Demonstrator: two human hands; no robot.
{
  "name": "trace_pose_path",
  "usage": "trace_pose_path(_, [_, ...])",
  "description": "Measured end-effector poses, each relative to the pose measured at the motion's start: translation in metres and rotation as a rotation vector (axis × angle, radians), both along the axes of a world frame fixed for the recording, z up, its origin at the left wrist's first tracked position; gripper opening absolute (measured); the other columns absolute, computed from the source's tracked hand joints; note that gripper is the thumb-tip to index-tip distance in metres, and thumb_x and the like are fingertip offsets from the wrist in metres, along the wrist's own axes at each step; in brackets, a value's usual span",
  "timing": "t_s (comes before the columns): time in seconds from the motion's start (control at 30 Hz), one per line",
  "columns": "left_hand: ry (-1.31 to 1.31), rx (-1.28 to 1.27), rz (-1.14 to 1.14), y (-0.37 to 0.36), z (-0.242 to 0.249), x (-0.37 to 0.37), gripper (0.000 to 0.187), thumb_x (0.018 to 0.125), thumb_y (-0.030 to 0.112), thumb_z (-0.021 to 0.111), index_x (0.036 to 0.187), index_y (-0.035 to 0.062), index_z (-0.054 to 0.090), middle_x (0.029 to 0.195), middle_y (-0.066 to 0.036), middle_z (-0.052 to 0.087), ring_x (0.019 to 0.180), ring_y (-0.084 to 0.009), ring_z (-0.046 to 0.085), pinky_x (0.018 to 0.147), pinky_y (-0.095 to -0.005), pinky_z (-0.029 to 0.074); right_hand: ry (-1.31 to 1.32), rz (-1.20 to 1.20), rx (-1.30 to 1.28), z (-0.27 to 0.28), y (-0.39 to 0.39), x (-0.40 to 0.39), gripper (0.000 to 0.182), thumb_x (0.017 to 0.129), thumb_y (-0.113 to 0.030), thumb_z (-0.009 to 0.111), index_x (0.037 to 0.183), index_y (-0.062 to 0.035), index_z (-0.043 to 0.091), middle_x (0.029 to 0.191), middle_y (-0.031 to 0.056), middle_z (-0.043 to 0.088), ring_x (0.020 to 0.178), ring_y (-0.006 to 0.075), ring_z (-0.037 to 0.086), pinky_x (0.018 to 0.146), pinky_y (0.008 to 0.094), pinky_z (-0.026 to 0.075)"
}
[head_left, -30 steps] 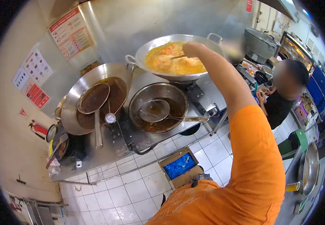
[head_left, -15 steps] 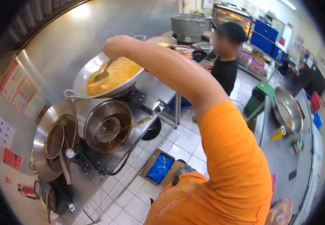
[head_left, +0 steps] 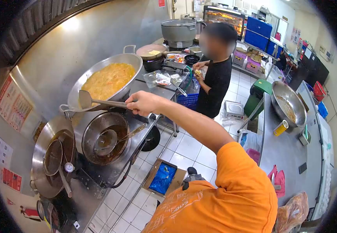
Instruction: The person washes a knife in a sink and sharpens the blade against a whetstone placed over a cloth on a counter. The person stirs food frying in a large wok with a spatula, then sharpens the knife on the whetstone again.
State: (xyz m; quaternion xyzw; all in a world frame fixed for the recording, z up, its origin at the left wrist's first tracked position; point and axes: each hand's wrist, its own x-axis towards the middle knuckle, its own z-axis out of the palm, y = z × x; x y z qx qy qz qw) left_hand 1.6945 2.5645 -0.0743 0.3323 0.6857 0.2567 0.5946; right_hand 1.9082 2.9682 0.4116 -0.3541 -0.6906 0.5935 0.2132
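Observation:
My right hand [head_left: 144,103] is closed around the handle of a metal wok spatula [head_left: 107,103]. The spatula lies level across the near rim of a large wok [head_left: 132,76], its flat blade overlapping the left side of that rim. Bubbling yellow-orange food [head_left: 108,80] in liquid fills the wok. Just below the spatula sits a metal bowl [head_left: 89,144] of dark liquid with a strainer [head_left: 106,140] in it. My left hand is out of view.
Another wok [head_left: 40,155] with a long-handled strainer [head_left: 52,157] and a dial thermometer [head_left: 69,167] stands at left. A co-worker in black [head_left: 219,83] handles food beyond the stove. An open cardboard box [head_left: 179,179] lies on the floor. A steel table [head_left: 279,151] runs along the right.
My right hand has drawn the spatula out of the food and back toward me, to the wok's near rim. The view has shifted, and the co-worker's hands now show.

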Motion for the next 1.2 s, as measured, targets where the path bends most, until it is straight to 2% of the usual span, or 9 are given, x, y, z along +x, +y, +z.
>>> trace_pose_path(0.1, [0.000,0.036,-0.064,0.029,0.011,0.011,0.038,0.103,0.028,0.060,0.128,0.0001,0.064,0.121,-0.020,0.069,0.098,-0.0384,0.070,0.076,-0.0486,0.063,-0.015,-0.042,0.205,-0.010,-0.024,0.005,0.033,0.101,-0.021,0.066,0.128,-0.0029,0.064,0.081,0.0080,0.067,0.062,0.0134,0.061,0.054,0.0308,0.051])
trace_pose_path(0.17, [-0.008,0.056,-0.103,0.049,0.010,0.024,0.038,0.103,0.029,0.060,0.128,0.0002,0.064,0.121,-0.020,0.069,0.098,-0.0383,0.070,0.076,-0.0484,0.063,0.118,-0.115,0.661,-0.049,-0.035,0.005,0.032,0.100,-0.020,0.066,0.126,-0.0017,0.065,0.086,0.0094,0.069,0.071,0.0174,0.066,0.064,0.0353,0.056])
trace_pose_path(0.33, [-0.037,0.125,-0.146,0.126,0.019,0.063,0.038,0.103,0.029,0.060,0.128,0.0005,0.065,0.120,-0.020,0.070,0.097,-0.0379,0.071,0.076,-0.0479,0.063,0.021,0.039,0.397,-0.041,-0.084,0.040,0.047,0.101,-0.021,0.067,0.143,-0.0089,0.050,0.083,0.0079,0.071,0.077,0.0119,0.068,0.071,0.0336,0.054])
trace_pose_path(0.43, [-0.026,0.087,-0.143,0.121,0.011,0.067,0.037,0.103,0.029,0.060,0.128,0.0007,0.065,0.120,-0.019,0.070,0.097,-0.0376,0.071,0.076,-0.0476,0.063,0.081,0.006,0.634,-0.092,-0.090,0.043,0.063,0.099,-0.019,0.068,0.153,-0.0095,0.036,0.096,0.0233,0.070,0.082,0.0354,0.072,0.072,0.0454,0.055])
trace_pose_path(0.53, [-0.017,0.008,-0.118,0.080,-0.007,0.053,0.037,0.103,0.029,0.061,0.127,0.0010,0.065,0.120,-0.019,0.070,0.096,-0.0374,0.071,0.077,-0.0472,0.063,-0.286,-0.031,0.694,-0.090,-0.103,0.026,0.070,0.098,-0.018,0.064,0.157,-0.0108,0.027,0.075,0.0237,0.067,0.069,0.0464,0.067,0.060,0.0548,0.053])
trace_pose_path(0.8, [-0.017,-0.179,0.009,-0.058,-0.021,0.040,0.037,0.103,0.029,0.061,0.127,0.0015,0.066,0.119,-0.018,0.071,0.095,-0.0367,0.071,0.077,-0.0464,0.063,-0.467,-0.156,1.035,-0.148,-0.101,-0.057,0.072,0.084,-0.007,0.065,0.153,-0.0070,0.044,0.073,0.0138,0.069,0.061,0.0325,0.072,0.052,0.0458,0.057])
trace_pose_path(0.9, [-0.016,-0.242,0.052,-0.103,-0.017,0.043,0.036,0.103,0.029,0.061,0.126,0.0017,0.067,0.119,-0.018,0.071,0.094,-0.0365,0.072,0.077,-0.0461,0.063,-0.377,-0.264,1.054,-0.182,-0.109,-0.077,0.066,0.085,-0.008,0.066,0.148,-0.0058,0.048,0.079,0.0137,0.069,0.066,0.0334,0.072,0.055,0.0446,0.058])
trace_pose_path(0.97, [-0.023,-0.295,0.080,-0.128,-0.012,0.048,0.036,0.103,0.029,0.061,0.126,0.0018,0.067,0.119,-0.018,0.071,0.094,-0.0363,0.072,0.077,-0.0459,0.063,-0.289,-0.175,0.882,-0.173,-0.133,-0.058,0.058,0.082,-0.013,0.073,0.137,-0.0071,0.056,0.108,0.0166,0.062,0.096,0.0337,0.067,0.070,0.0447,0.059])
trace_pose_path(1.2, [0.015,-0.373,0.163,-0.149,0.008,0.073,0.036,0.103,0.030,0.061,0.125,0.0023,0.068,0.118,-0.017,0.071,0.093,-0.0357,0.072,0.078,-0.0451,0.063,0.088,0.016,0.926,-0.229,-0.159,0.071,0.018,0.083,-0.020,0.080,0.091,-0.0087,0.068,0.112,0.0111,0.060,0.104,0.0337,0.056,0.088,0.0451,0.049])
